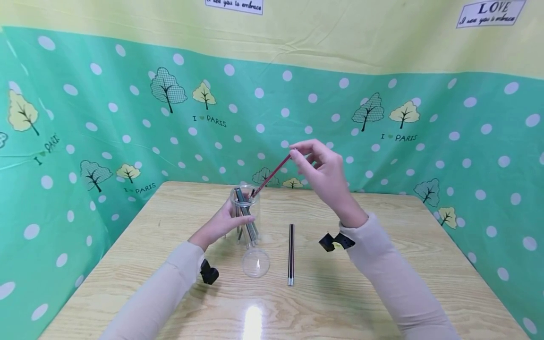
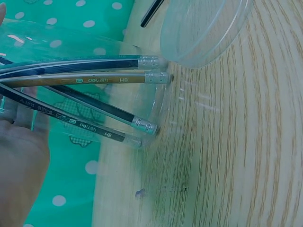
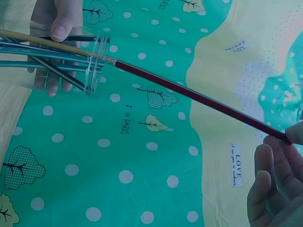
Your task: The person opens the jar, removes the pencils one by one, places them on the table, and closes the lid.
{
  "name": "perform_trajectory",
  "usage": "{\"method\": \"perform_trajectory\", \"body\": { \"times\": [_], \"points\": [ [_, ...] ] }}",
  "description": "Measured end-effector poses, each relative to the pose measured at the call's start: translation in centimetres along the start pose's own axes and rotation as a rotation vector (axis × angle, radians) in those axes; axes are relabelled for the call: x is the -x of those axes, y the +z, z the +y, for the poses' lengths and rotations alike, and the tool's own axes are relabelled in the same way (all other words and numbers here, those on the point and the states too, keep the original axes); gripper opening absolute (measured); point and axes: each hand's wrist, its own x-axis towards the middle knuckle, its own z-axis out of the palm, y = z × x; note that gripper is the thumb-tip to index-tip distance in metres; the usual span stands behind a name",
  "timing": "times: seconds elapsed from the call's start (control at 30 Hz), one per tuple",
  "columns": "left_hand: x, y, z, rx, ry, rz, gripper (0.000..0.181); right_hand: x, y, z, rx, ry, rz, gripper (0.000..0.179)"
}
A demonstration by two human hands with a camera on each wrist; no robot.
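My left hand grips a clear jar, thumb across its front and fingers behind it. Several pencils lean inside, their eraser ends at the bottom; brown, blue and black ones show in the left wrist view. My right hand pinches a dark red pencil by its far end between thumb and fingertips. That pencil slants down to the jar, with its metal-banded eraser end right at the rim. In the right wrist view, the other right fingers are bent below the pinch.
A clear round lid lies on the wooden table in front of the jar. Two dark pencils lie side by side to the right of it. Behind the table hangs a green and yellow patterned cloth.
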Motion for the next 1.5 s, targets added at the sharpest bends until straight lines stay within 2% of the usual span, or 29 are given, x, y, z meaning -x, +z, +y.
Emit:
{"method": "perform_trajectory", "body": {
  "times": [0.3, 0.9, 1.3, 1.5],
  "points": [
    [-0.1, 0.1, 0.0, 0.015, 0.015, -0.002, 0.078, 0.0, -1.1, -0.1, -0.014, -0.010, 0.029, 0.014],
    [0.0, 0.1, 0.0, 0.026, 0.009, -0.008, 0.076, 0.5, -1.9, 0.6, 0.050, 0.002, 0.043, 0.013],
    [0.0, 0.1, 0.2, 0.023, 0.021, -0.013, 0.079, 0.7, -2.2, 1.6, 0.085, 0.039, 0.020, 0.015],
    [0.0, 0.1, 0.2, 0.025, 0.004, -0.012, 0.080, 0.9, -2.3, 2.2, 0.097, 0.057, -0.008, 0.014]
  ]
}}
